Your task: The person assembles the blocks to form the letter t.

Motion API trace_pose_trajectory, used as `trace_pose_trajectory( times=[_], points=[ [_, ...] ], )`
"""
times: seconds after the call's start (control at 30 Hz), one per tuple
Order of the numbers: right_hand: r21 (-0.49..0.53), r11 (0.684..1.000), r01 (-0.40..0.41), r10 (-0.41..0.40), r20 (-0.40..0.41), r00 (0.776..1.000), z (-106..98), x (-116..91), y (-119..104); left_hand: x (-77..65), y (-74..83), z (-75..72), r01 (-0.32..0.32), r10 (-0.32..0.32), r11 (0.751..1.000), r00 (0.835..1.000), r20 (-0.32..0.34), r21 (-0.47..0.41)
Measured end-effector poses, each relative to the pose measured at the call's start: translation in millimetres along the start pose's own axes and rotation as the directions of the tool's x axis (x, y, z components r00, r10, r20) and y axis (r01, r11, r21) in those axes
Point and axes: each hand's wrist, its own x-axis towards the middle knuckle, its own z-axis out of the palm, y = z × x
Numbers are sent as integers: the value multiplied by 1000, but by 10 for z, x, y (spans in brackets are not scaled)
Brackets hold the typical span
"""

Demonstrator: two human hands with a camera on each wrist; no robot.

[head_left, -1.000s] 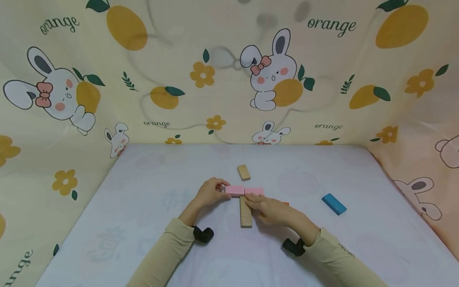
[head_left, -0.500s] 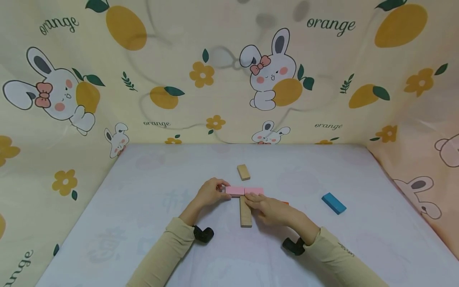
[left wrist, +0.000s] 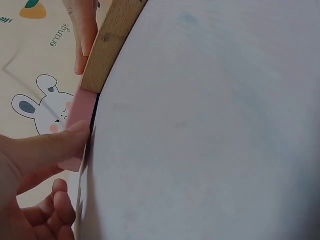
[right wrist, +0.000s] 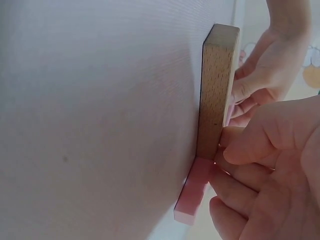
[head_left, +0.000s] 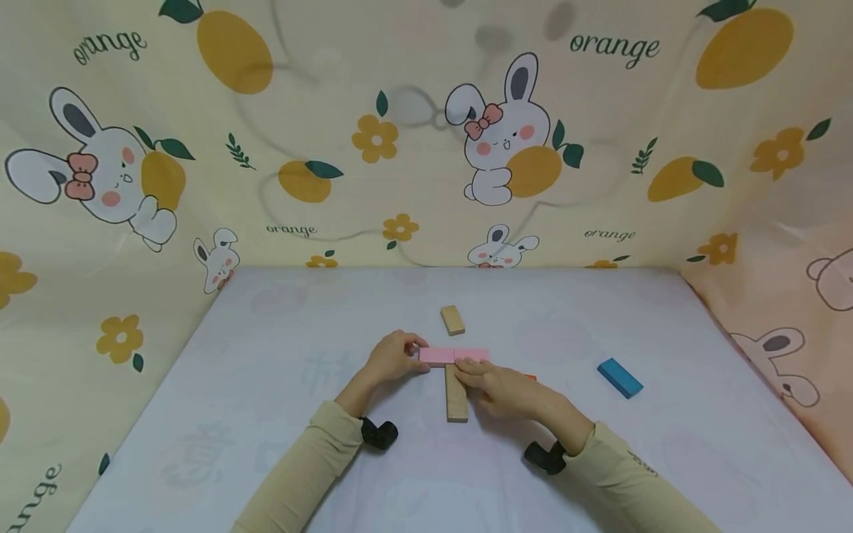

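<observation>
Two pink wooden blocks lie end to end in the head view, a left one (head_left: 436, 357) and a right one (head_left: 472, 354). A long natural-wood block (head_left: 457, 400) runs from their joint toward me, forming a T. My left hand (head_left: 391, 359) pinches the outer end of the left pink block between thumb and fingers; its thumb (left wrist: 55, 145) shows on the near side. My right hand (head_left: 500, 386) lies with extended fingers over the joint, fingertips on the right pink block and the wood block's far end. An orange block (head_left: 531, 377) is mostly hidden behind this hand.
A short natural-wood block (head_left: 452, 320) lies beyond the pink pair. Off to the right is a blue block (head_left: 620, 377). The table (head_left: 266, 355) has a white cloth and meets a printed curtain (head_left: 426, 185) at the back.
The left pink block has shifted very slightly toward me, more in line with the right one. Both hands stay at the same blocks.
</observation>
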Motion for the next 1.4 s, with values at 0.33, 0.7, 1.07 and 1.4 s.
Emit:
trace_pose_trajectory(
  times=[0.33,0.7,1.07,1.4],
  points=[
    [-1,1000,-1,1,1,1000,-6,1,-5,5,13,-9,23,-24,999,1000,15,33],
    [11,1000,1,-1,-4,1000,-11,2,-24,-19,22,-24,21,-23,999,999,31,42],
    [3,1000,19,-19,-28,999,46,4,9,-92,12,-30,-38,38,996,999,0,86],
    [16,999,30,-29,-57,998,37,-9,26,-246,75,-23,-132,164,949,982,-91,285]
  ],
)
